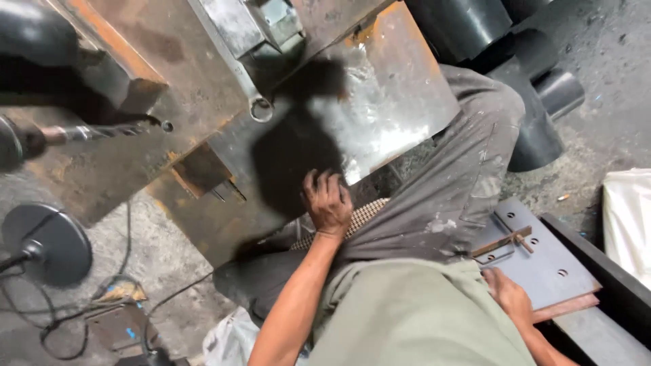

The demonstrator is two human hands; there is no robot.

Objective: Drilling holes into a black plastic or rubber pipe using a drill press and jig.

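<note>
Containers first: not much here that holds anything. White sack [627, 217] at the far right edge, contents not visible. Another pale bag [230, 339] on the floor near the bottom, partly hidden behind the person's left arm, can't tell what's in it. Black pipe sections [536, 88] stacked top right, open ends not readable from this angle. Hands now. Left hand [327, 200] is stretched forward, arm nearly straight, palm down, fingers bent and spread a little, fingertips resting on the lower edge of the big rusty steel plate [393, 95] that sits tilted across the drill machine's table. Fingers rest against it more than wrapping it; no full grasp visible. Hand sits just at the border of the dark shadow on the plate, above the person's knee in grey trousers [461, 176]. Right hand [508, 295] is down by the person's side, pressing on the near edge of a smaller grey plate with drilled holes [542, 261], which lies on top of a reddish plate on a dark bench. Fingers mostly hidden by the shirt and the plate edge, so can't tell if they're curled or flat. A small brown T-shaped tool [505, 240] lies on that holed plate, apart from the hand. Twist drill bit [102, 130] points in from the left, tip near a small hole in the upper rusty slab. Round black disc on a stand [47, 244] sits on the floor at left, with cables around it.
</note>
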